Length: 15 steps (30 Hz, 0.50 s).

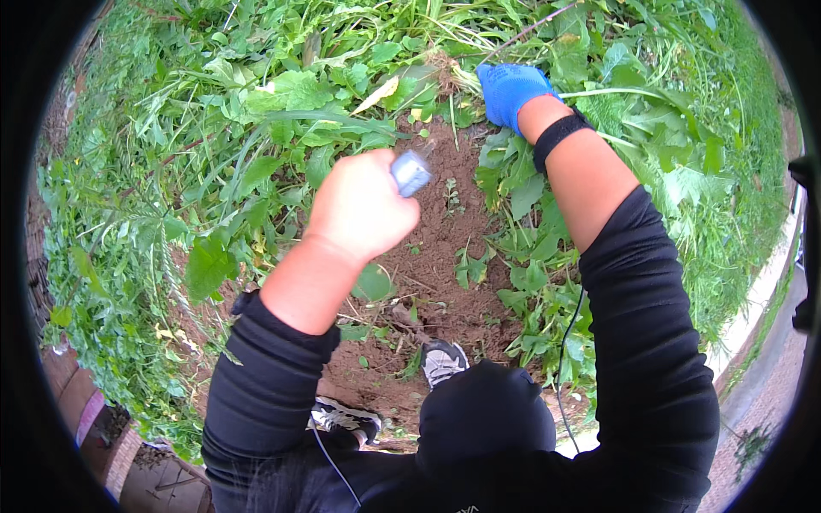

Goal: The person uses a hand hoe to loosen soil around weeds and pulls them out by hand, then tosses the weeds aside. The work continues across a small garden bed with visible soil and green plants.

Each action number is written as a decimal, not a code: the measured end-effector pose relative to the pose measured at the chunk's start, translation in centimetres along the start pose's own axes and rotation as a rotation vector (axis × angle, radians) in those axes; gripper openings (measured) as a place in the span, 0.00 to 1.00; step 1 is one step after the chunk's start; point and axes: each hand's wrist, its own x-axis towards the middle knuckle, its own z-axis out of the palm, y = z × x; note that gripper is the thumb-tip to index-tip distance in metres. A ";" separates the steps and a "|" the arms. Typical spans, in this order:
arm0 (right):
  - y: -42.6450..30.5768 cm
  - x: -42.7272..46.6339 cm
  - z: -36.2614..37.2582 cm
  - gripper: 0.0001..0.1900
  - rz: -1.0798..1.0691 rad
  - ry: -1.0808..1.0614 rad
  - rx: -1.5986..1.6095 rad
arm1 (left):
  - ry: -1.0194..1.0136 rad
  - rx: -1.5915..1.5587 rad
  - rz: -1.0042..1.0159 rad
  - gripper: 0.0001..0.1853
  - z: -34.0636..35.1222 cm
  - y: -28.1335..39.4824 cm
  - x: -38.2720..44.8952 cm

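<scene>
My left hand [359,208] is bare and blurred, closed around a tool's pale grey handle [410,174]. The tool's working end is blurred or hidden, so its kind cannot be told. Ahead and to the right, my right hand [515,96] wears a blue knit glove with its fingers closed on pale stems of a leafy plant [466,78]. Soil-covered roots [444,72] stick out to the left of the glove. Broad green leaves [619,106] spread on the glove's other side. Between my hands lies brown bare soil [449,224] with small seedlings [453,195].
Dense weeds [288,90] cover the ground ahead and along both sides. My shoes [444,362] stand on the soil below. Thin cables [564,359] hang near my body. A pale kerb [757,301] borders paving at the right. Brick-like edging [122,458] shows at lower left.
</scene>
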 end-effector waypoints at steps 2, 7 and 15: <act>-0.2 0.0 -0.2 0.17 0.017 -0.016 0.009 | -0.016 0.029 -0.024 0.11 2.0 -0.2 0.7; -0.3 0.3 0.3 0.19 0.038 -0.045 -0.027 | -0.123 0.031 -0.078 0.14 8.4 1.3 0.9; -3.9 -3.6 2.3 0.14 0.156 0.093 0.029 | -0.148 -0.004 -0.204 0.17 9.4 -0.1 0.6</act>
